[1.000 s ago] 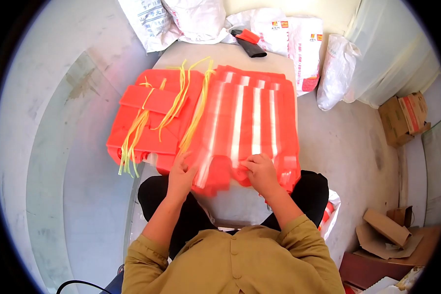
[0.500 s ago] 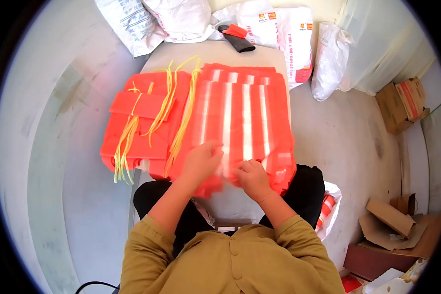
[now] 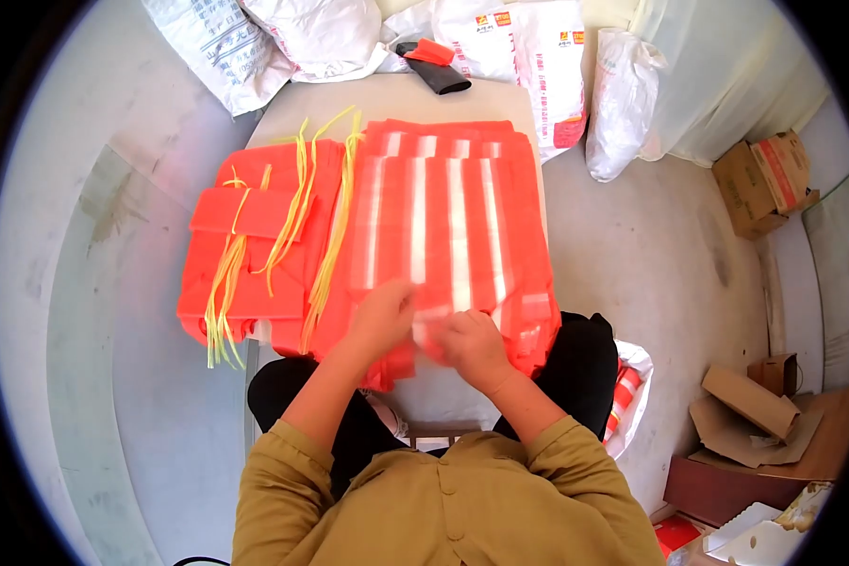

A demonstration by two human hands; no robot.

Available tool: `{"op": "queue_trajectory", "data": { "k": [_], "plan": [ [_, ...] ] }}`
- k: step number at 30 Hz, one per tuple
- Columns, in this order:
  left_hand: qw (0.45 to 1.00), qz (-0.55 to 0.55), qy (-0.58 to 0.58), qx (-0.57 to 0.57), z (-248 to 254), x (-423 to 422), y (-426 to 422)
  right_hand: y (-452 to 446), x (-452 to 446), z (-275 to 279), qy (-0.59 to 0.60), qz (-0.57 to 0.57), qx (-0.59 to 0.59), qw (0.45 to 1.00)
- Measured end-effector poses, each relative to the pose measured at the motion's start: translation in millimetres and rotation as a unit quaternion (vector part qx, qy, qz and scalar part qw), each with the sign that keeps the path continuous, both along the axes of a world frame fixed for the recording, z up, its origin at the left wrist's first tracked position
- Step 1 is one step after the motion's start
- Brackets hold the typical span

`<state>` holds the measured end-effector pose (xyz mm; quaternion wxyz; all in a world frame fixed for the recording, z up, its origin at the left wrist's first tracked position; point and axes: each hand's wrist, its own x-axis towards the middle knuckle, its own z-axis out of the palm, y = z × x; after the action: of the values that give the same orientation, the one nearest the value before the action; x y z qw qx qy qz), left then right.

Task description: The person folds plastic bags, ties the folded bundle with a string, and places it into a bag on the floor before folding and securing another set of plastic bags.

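A stack of thin red plastic bags with white stripes [image 3: 439,217] lies on the table in front of me. At its near edge my left hand [image 3: 383,317] is closed on the plastic, fingers curled inward. Just to the right, my right hand [image 3: 475,345] pinches the same near edge. Between the two hands the plastic is blurred, so its exact folds cannot be made out. Left of the stack sit folded plain red bags [image 3: 255,212], with yellow ties [image 3: 226,292] lying over them. More yellow strands [image 3: 330,255] run along the gap beside the striped stack.
White woven sacks [image 3: 321,38] line the table's far edge, near a black and red roll [image 3: 441,75]. A white bag [image 3: 632,401] holding striped plastic stands by my right knee. Cardboard boxes [image 3: 764,184] and flattened cardboard [image 3: 755,424] lie to the right.
My hands have drawn slightly closer together at the near edge, and the plastic between them has shifted. The whole view has moved a little, with the scene sliding left.
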<state>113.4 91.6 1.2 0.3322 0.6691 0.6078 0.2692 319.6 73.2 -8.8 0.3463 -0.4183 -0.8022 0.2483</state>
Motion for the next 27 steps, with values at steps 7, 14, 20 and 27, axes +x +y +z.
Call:
{"op": "queue_trajectory", "data": {
  "k": [7, 14, 20, 27],
  "plan": [
    [0.981, -0.094, 0.075, 0.155, 18.3, 15.5, -28.6, 7.1, 4.0, 0.1, -0.033, 0.029, 0.095, 0.994],
    [0.996, 0.010, 0.033, 0.085, -12.1, 16.1, -21.4, 21.2, 51.6, -28.7, -0.046, -0.179, 0.061, 0.981],
    [0.990, 0.065, -0.125, -0.009, -12.8, 16.9, -15.0, 45.6, 101.5, -30.8, 0.146, -0.199, -0.239, 0.939],
    [0.983, 0.061, -0.165, -0.051, -25.7, 9.7, -9.6, 68.2, 79.9, -20.1, 0.100, -0.181, -0.151, 0.967]
  ]
}}
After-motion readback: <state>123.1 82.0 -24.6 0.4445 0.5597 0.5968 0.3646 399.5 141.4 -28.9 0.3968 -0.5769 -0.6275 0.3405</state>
